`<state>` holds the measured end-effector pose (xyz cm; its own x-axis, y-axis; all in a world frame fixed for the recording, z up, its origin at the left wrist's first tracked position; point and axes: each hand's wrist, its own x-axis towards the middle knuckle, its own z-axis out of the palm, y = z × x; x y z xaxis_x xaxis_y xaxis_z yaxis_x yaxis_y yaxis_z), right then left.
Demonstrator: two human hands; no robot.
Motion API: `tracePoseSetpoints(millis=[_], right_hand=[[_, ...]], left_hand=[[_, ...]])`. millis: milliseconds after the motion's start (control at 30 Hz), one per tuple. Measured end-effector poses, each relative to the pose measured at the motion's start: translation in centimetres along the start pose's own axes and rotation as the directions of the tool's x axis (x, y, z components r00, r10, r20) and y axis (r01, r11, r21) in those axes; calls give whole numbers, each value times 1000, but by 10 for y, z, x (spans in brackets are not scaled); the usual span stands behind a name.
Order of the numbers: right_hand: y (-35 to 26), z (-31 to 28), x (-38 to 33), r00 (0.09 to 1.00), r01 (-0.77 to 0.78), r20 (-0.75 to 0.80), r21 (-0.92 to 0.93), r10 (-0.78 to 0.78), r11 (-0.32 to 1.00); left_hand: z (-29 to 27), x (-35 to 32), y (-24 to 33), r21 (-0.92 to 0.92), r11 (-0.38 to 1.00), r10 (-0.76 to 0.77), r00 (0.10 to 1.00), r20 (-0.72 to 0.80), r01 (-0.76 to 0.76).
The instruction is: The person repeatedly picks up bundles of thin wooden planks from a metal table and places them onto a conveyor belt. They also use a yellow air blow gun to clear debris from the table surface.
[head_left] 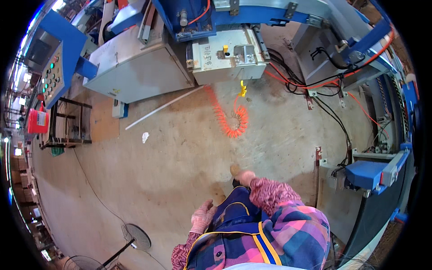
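Navy cloth apron with yellow trim (234, 210) is flanked by the pink-sleeved left hand (203, 217), its fingers loosely extended, and the pink-sleeved right hand (245, 177), whose finger state cannot be told, while a coiled orange hose (244, 118) is seen beyond.

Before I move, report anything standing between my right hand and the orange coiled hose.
Nothing visible stands between the right hand and the orange coiled hose ahead; floor shows across the gap.

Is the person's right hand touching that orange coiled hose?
Apart. The head view shows a plain stretch of floor between the right hand and the orange coiled hose.
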<state>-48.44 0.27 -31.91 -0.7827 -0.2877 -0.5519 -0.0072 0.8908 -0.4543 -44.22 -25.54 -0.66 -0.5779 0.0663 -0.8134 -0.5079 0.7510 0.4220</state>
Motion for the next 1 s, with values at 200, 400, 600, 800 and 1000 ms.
tracePoseSetpoints(millis=[200,400,600,800,1000], right_hand=[[-49,-56,-140,998,-8,68,242,-9,970],[-97,-60,-261,672,38,27,997,740,-71],[-150,76,-403,612,-209,107,978,783,30],[-187,121,-500,504,-267,-223,878,834,397],[-177,172,-597,413,234,-117,972,903,19]], left_hand=[[-20,-2,-6,335,902,271,961,53,-272],[-15,-11,-14,622,593,465,848,254,-511],[48,-70,-15,600,427,494,730,471,-676],[147,-154,-19,429,151,344,454,822,-891],[270,-189,-24,425,-327,243,359,901,-844]])
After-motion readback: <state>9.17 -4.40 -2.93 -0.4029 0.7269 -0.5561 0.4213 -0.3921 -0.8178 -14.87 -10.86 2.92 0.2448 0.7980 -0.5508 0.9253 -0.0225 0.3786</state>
